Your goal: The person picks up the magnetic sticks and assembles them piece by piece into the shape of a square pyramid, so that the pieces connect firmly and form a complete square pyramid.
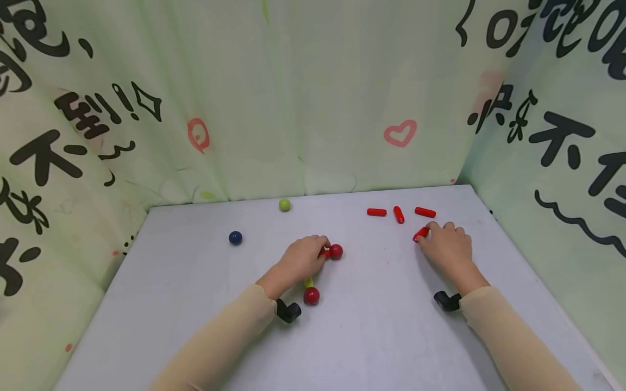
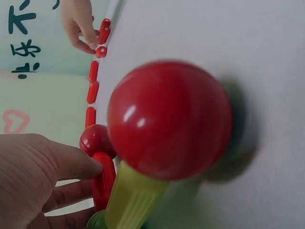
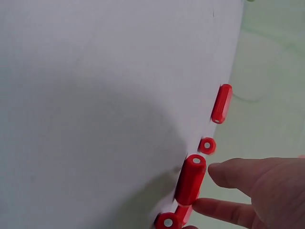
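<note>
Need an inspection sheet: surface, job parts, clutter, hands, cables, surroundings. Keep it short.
Surface: white table, pieces spread on it.
Job's things: held red stick touches a red ball; a second red ball sits at the end of a yellow stick.
Clutter: nothing seen beyond loose pieces: blue ball, green ball, more red sticks.
Left hand: pinches the held red stick.
Right hand: thumb and finger at another red stick; firm grip can't be confirmed.
Cables: nothing seen.
Surroundings: pale curtain with black lettering and a red heart; black device at each wrist.
</note>
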`<state>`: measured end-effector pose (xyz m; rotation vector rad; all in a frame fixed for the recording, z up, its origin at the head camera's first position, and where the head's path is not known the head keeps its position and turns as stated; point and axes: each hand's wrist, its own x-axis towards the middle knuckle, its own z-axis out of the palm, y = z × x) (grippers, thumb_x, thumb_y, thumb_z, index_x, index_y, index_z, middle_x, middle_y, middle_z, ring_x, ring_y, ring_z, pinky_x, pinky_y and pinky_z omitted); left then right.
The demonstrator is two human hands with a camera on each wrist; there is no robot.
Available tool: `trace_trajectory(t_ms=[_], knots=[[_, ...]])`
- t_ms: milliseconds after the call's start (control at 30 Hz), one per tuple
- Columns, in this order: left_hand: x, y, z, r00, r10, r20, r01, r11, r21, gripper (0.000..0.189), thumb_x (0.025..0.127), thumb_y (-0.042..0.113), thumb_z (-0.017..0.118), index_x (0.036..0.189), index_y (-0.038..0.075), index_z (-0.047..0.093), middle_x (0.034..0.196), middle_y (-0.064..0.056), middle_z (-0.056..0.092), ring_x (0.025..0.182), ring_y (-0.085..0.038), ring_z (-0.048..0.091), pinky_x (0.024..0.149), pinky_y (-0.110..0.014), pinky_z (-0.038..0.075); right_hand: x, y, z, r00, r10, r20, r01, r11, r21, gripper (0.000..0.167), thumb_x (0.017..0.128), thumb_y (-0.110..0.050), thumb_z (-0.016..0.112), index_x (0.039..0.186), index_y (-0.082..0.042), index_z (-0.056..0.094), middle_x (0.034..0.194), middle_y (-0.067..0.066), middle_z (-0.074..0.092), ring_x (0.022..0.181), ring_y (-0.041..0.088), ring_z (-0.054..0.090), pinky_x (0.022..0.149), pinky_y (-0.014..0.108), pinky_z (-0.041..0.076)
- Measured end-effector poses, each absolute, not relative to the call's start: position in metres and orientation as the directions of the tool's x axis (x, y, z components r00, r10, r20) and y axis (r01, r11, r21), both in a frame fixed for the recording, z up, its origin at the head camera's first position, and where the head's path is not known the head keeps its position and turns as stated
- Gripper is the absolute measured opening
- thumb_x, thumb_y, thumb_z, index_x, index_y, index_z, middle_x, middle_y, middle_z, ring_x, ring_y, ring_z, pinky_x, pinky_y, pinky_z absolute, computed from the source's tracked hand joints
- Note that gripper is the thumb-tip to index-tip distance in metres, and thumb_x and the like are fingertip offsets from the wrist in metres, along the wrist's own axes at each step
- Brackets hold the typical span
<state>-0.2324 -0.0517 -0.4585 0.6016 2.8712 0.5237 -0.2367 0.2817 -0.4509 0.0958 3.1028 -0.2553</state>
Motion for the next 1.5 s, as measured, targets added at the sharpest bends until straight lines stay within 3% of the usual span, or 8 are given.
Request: trace_trajectory(t_ms=[267, 400, 667, 933, 1267, 1500], knots=[[-0.235, -0.068, -0.459, -0.942, 0.326, -0.082, 0.264, 0.868, 0.422, 0.029, 0.097, 0.017, 0.071, 0.124, 0.01, 0.066, 0.1, -0.002, 0.07, 0.082, -0.016, 0.061, 0.075, -0.03, 0.054, -0.246, 0.265, -0.453, -0.999, -0.003, -0.04, 0.006, 0.978, -0.21, 0.038, 0.097, -0.022, 0.066, 0.125, 0.003, 0.06, 0.103, 0.029, 0.062, 0.09, 0.046, 0.058, 0.078, 0.056, 0.051], [-0.235, -0.077, -0.458, -0.956, 0.272, -0.11, 0.193, 0.864, 0.465, 0.034, 0.094, 0.016, 0.072, 0.127, 0.01, 0.063, 0.102, -0.005, 0.071, 0.08, -0.018, 0.062, 0.072, -0.03, 0.055, -0.249, 0.255, -0.456, -0.997, -0.029, -0.068, -0.008, 0.958, -0.287, 0.04, 0.097, -0.019, 0.066, 0.13, 0.002, 0.06, 0.1, 0.025, 0.065, 0.088, 0.039, 0.061, 0.076, 0.05, 0.056], [-0.23, -0.089, -0.454, -0.963, 0.217, -0.162, 0.092, 0.825, 0.557, 0.044, 0.092, 0.015, 0.076, 0.132, 0.007, 0.058, 0.092, -0.005, 0.066, 0.076, -0.018, 0.06, 0.067, -0.028, 0.053, -0.254, 0.232, -0.456, -0.991, -0.089, -0.101, -0.038, 0.904, -0.426, 0.048, 0.094, -0.011, 0.071, 0.138, -0.002, 0.058, 0.114, 0.025, 0.065, 0.101, 0.038, 0.062, 0.083, 0.048, 0.059], [-0.221, -0.094, -0.458, -0.961, 0.215, -0.176, 0.061, 0.781, 0.621, 0.045, 0.091, 0.017, 0.076, 0.13, 0.006, 0.057, 0.089, -0.005, 0.065, 0.072, -0.017, 0.06, 0.065, -0.026, 0.053, -0.258, 0.206, -0.456, -0.98, -0.145, -0.134, -0.058, 0.861, -0.505, 0.036, 0.092, -0.008, 0.072, 0.127, 0.001, 0.065, 0.117, 0.021, 0.067, 0.107, 0.036, 0.061, 0.089, 0.047, 0.059], [-0.214, -0.1, -0.464, -0.965, 0.176, -0.193, -0.013, 0.705, 0.709, 0.046, 0.089, 0.02, 0.079, 0.128, 0.009, 0.057, 0.087, -0.005, 0.064, 0.072, -0.017, 0.059, 0.064, -0.027, 0.052, -0.261, 0.164, -0.461, -0.951, -0.266, -0.156, -0.145, 0.832, -0.536, 0.029, 0.091, -0.008, 0.071, 0.119, -0.008, 0.07, 0.11, 0.014, 0.07, 0.102, 0.029, 0.063, 0.086, 0.041, 0.058], [-0.213, -0.102, -0.467, -0.964, 0.179, -0.196, -0.027, 0.667, 0.744, 0.045, 0.089, 0.019, 0.079, 0.128, 0.012, 0.058, 0.085, -0.005, 0.063, 0.065, -0.016, 0.058, 0.06, -0.026, 0.051, -0.257, 0.139, -0.459, -0.93, -0.329, -0.165, -0.178, 0.795, -0.58, 0.027, 0.088, -0.005, 0.07, 0.114, -0.01, 0.073, 0.101, 0.008, 0.068, 0.094, 0.024, 0.06, 0.077, 0.034, 0.055]])
